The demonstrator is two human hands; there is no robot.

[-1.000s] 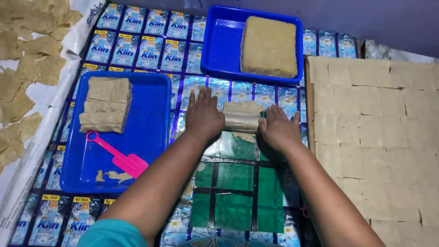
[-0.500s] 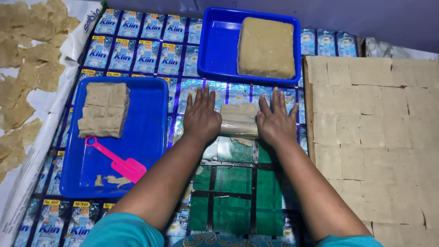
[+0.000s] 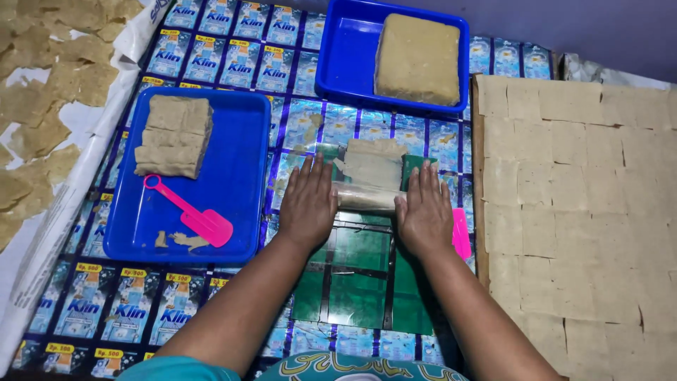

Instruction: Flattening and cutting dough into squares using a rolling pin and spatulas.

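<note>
Between the two blue trays, my left hand [image 3: 308,203] and right hand [image 3: 423,212] lie flat and open, fingers straight, pressing the ends of a clear roller [image 3: 365,197] on a thin dough sheet [image 3: 370,162] over the green mat [image 3: 352,275].

A: How do the hands lie?
B: Both palm down, fingers straight and together. The left hand [image 3: 308,204] presses flat at the left end of the clear roller [image 3: 367,198]; the right hand [image 3: 423,212] at its right end.
A: And the arms?
B: Both forearms bare, reaching forward, converging toward the roller.
</note>
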